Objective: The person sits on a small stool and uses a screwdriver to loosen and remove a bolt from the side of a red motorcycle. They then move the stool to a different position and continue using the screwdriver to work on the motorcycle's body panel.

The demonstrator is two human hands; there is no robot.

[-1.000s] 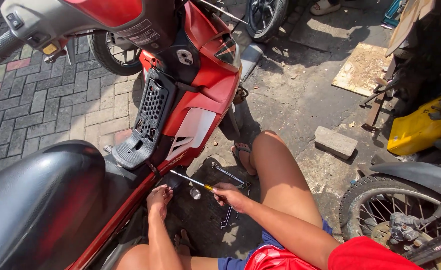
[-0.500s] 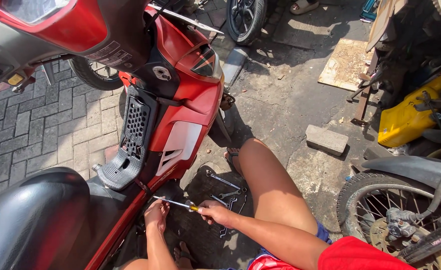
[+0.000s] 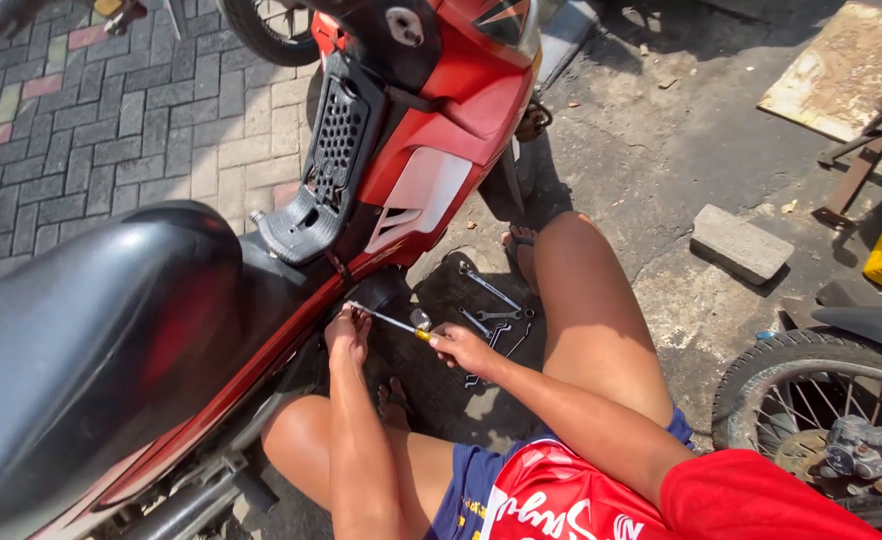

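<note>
Beside the red motorbike (image 3: 431, 150), low against its side panel, the right hand (image 3: 461, 348) grips the yellow handle of a screwdriver (image 3: 393, 322), fingers closed around it. The left hand (image 3: 348, 332) pinches the shaft near the tip. Several wrenches (image 3: 491, 305) lie on the ground just beyond.

Relative to the motorcycle (image 3: 261, 260): wrenches (image 3: 491, 315) are laid on the ground just right of it, a brick (image 3: 741, 243) farther right, a wheel (image 3: 811, 420) at lower right.
</note>
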